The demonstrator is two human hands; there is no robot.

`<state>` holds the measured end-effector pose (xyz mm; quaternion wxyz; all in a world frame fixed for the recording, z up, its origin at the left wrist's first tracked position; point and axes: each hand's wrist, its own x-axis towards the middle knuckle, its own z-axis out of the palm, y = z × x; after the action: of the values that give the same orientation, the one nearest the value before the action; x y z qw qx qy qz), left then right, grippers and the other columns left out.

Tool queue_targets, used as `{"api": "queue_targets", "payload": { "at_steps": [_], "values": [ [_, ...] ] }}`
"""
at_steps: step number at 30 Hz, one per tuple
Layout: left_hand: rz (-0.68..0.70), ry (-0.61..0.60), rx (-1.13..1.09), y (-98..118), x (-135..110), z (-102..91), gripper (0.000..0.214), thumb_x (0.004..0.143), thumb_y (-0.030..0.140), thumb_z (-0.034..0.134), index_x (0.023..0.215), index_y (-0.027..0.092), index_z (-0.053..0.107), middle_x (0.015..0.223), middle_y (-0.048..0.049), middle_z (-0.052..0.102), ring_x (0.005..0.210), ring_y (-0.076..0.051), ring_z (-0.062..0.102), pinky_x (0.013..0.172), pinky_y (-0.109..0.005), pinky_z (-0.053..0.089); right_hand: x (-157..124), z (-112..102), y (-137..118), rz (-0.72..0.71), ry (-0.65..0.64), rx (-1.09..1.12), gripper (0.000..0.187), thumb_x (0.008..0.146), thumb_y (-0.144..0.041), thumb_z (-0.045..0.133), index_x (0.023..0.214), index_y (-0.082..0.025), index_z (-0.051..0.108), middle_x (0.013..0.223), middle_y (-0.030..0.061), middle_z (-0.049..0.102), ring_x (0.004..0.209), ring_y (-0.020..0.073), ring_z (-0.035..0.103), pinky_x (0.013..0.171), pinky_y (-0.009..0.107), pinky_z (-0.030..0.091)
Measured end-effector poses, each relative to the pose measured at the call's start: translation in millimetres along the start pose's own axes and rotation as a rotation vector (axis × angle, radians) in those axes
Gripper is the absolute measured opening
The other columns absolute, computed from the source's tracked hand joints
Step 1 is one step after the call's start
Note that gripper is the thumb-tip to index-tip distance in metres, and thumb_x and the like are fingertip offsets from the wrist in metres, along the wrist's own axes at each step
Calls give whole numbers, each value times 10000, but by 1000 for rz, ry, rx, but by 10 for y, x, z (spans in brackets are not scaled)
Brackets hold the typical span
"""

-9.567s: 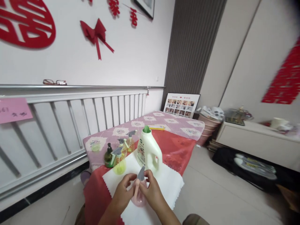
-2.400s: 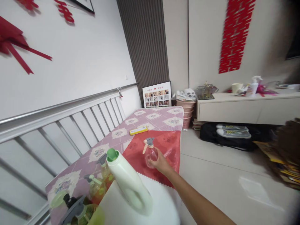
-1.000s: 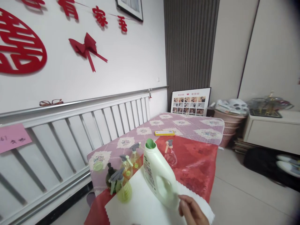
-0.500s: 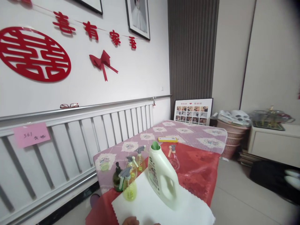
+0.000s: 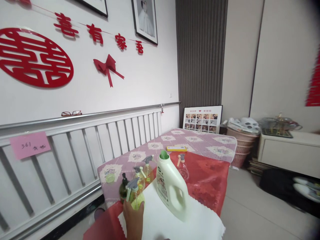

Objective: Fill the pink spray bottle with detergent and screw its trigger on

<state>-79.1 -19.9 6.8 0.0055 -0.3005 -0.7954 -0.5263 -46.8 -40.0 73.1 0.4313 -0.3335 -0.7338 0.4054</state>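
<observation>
My left hand [image 5: 133, 218] is wrapped around a clear spray bottle [image 5: 135, 190] with a grey trigger head and yellow-green liquid, thumb on its right side. The bottle stands upright at the left edge of a white cloth [image 5: 155, 220]. Only a sliver of my right hand [image 5: 166, 239] shows at the bottom edge; its fingers are hidden. A large pale-green detergent jug [image 5: 172, 186], uncapped with a green spout in its neck, stands on the cloth. Close behind the held bottle are a dark green pump bottle [image 5: 123, 188] and two more yellowish spray bottles [image 5: 148, 171].
An empty clear spray bottle [image 5: 183, 170] stands behind the jug on a red cloth [image 5: 207, 176]. A yellow-edged flat box [image 5: 176, 148] and a green cap [image 5: 110, 178] lie on the patterned tablecloth [image 5: 195, 138]. A white radiator [image 5: 75, 160] runs along the left.
My left hand has come up from the bottom edge and closed around the front spray bottle. The view has turned slightly right; the jug and other bottles stay in place.
</observation>
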Motion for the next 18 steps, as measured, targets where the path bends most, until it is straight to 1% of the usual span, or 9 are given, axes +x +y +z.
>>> {"api": "queue_targets", "payload": {
  "at_steps": [2,5,7,9,12,15,17,18],
  "values": [
    [27,5,-1,48,-9,41,512,851,408,567,1272,118,533,1280,-211,620,1334,-402,559,1153,-543,471,22,51,12,-12,2,-8,290,833,-315,719,1033,-518,773,990,-65,804,1186,335,721,749,429,662],
    [44,18,2,79,-13,64,499,872,412,553,1261,99,544,1222,-216,620,1367,-433,516,1151,-581,459,57,46,51,-24,1,-11,369,798,-310,702,1065,-557,761,986,-118,805,1242,338,698,735,406,654],
    [49,25,2,86,-15,69,506,882,410,544,1291,112,533,1199,-202,628,1355,-426,525,1141,-587,466,84,25,68,-23,-2,-9,370,800,-344,670,1067,-587,749,979,-161,803,1260,333,690,713,384,643],
    [54,27,-3,90,-15,72,531,877,403,547,1327,123,516,1217,-200,629,1326,-419,549,1131,-587,475,108,15,66,-14,-1,-5,362,788,-359,662,1040,-605,746,954,-180,804,1254,340,695,685,383,637],
    [57,37,-13,105,-4,68,568,847,383,560,1349,122,506,1251,-212,631,1314,-418,563,1131,-576,476,135,22,27,2,14,3,384,764,-339,683,1045,-590,754,968,-150,812,1253,354,693,709,422,644],
    [74,36,-30,137,-6,46,576,821,376,563,1342,135,513,1237,-198,651,1352,-405,545,1157,-549,456,121,-14,-29,23,34,19,380,749,-330,689,1028,-578,762,965,-132,812,1220,344,710,715,438,643],
    [95,11,-57,155,-47,26,596,813,383,559,1356,145,499,1283,-199,646,1375,-393,532,1170,-536,448,25,-132,-37,53,54,40,324,740,-350,691,968,-566,772,905,-118,807,1125,331,749,648,416,630],
    [99,-9,-78,158,-86,17,623,802,388,563,1367,138,485,1327,-213,631,1376,-395,534,1173,-539,447,-65,-231,-21,73,65,53,279,733,-369,696,930,-549,777,856,-102,801,1048,326,769,603,401,617]
  ]
}}
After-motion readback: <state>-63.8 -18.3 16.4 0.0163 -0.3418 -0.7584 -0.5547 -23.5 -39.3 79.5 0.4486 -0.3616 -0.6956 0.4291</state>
